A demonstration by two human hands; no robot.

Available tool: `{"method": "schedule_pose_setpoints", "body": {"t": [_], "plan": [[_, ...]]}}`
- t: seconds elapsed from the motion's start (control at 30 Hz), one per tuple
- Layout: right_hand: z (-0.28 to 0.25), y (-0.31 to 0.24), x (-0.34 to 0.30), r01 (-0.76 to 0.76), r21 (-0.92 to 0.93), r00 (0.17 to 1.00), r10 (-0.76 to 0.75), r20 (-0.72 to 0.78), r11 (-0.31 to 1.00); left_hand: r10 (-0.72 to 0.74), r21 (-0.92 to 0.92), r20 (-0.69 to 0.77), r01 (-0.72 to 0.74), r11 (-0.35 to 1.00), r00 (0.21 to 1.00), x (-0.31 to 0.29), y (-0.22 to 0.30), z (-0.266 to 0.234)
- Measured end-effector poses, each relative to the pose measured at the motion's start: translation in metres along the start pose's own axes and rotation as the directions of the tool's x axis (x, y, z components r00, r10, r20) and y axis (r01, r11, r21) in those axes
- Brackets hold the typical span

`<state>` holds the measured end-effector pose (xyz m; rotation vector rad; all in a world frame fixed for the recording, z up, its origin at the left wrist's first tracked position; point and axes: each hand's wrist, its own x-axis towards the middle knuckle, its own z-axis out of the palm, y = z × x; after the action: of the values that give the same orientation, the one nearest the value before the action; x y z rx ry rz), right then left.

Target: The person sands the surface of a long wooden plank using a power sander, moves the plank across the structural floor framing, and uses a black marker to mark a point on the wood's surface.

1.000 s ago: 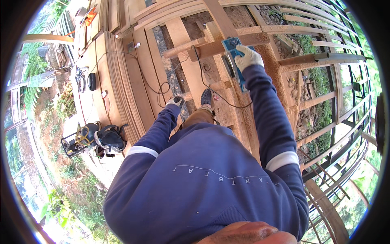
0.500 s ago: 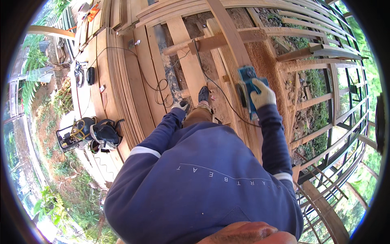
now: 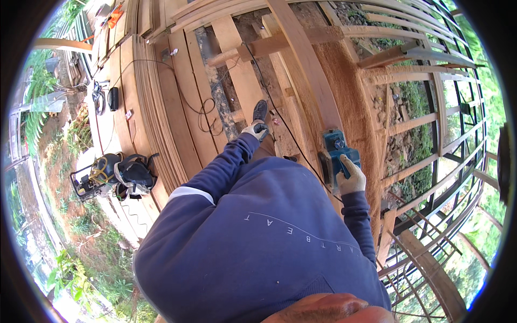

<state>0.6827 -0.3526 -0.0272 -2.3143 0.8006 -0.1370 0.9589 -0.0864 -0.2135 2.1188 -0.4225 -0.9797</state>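
My right hand (image 3: 351, 177), in a pale work glove, is wrapped round the handle of a teal electric planer (image 3: 335, 141). The planer rests on a long reddish-brown plank (image 3: 309, 67) that runs away from me. A black power cord (image 3: 288, 129) trails from the tool toward the far left. My left hand (image 3: 256, 130), gloved with a dark palm side, hangs in front of my body near my shoe (image 3: 260, 110). Its fingers are curled, and nothing shows in them.
Wood shavings (image 3: 344, 81) cover the ground right of the plank. A wooden crossbeam (image 3: 269, 47) lies under it. Stacked boards (image 3: 153, 107) lie to the left, with a black backpack (image 3: 134, 173) on the boards. At the right stands a metal frame (image 3: 452, 156).
My right hand has drawn the planer back along the plank toward me. My left hand has moved forward and to the right, in front of my leg. The whole view has shifted slightly.
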Motion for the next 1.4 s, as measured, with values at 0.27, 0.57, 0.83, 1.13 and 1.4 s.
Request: {"method": "schedule_pose_setpoints", "body": {"t": [0.27,0.57,0.83,1.13,1.4], "plan": [[0.044,-0.062,0.167,0.185,-0.047,0.982,-0.186,-0.024,0.982,-0.004,0.104,0.115,-0.008,0.995,0.993,0.062,0.037,-0.04],[0.105,-0.153,0.398,0.297,-0.034,0.952,-0.299,-0.072,0.954,-0.067,0.012,-0.191,0.071,0.997,0.979,0.1,-0.055,-0.142],[0.126,-0.215,0.519,0.209,-0.157,0.978,-0.203,0.05,0.965,-0.296,0.019,-0.33,0.32,0.947,0.896,0.1,-0.062,-0.209],[0.102,-0.141,0.412,0.333,-0.056,0.942,-0.334,-0.02,0.941,-0.173,-0.106,-0.16,0.157,0.982,0.972,0.103,-0.009,-0.168],[0.036,-0.069,0.188,0.141,0.002,0.99,-0.141,-0.024,0.99,-0.024,0.107,-0.042,0.029,0.994,0.999,0.097,-0.018,-0.079]]}}
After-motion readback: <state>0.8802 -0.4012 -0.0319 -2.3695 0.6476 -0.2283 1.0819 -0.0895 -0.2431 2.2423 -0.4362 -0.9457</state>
